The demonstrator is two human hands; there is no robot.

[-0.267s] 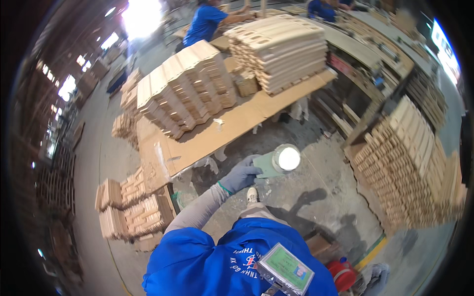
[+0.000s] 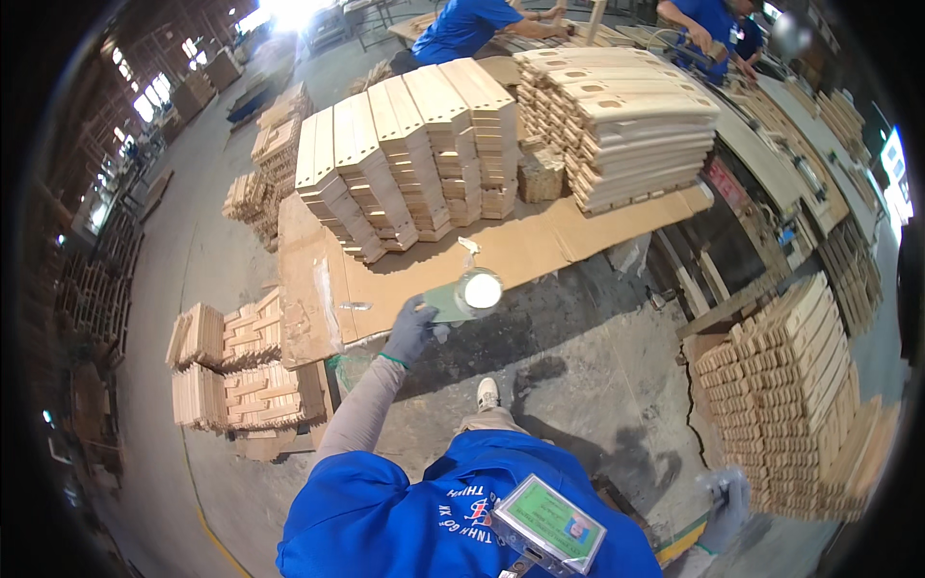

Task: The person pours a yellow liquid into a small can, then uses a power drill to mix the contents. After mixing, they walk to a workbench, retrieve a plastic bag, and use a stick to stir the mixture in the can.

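My left hand (image 2: pixel 411 332), in a grey glove, is closed on a flat green piece (image 2: pixel 443 303). At the far end of that piece sits a round container (image 2: pixel 479 292) with a bright white top; its exact kind I cannot make out. Both are above the near edge of the cardboard-covered table (image 2: pixel 385 289). At the lower right is my right hand (image 2: pixel 727 506), gloved in grey and partly blurred, beside a tall stack of wooden slats (image 2: pixel 785 395). I cannot make out how its fingers are set.
On the table stand bundled wooden boards with holes (image 2: pixel 405 144) and a pile of slotted boards (image 2: pixel 617 125). More wooden pieces (image 2: pixel 251 371) are stacked at the left. Across the table a person in blue (image 2: pixel 467 29) works; another person (image 2: pixel 703 34) is at the far right.
My left hand has moved left toward the table with the green piece and container. My right hand has come into view at the lower right. The view has shifted.
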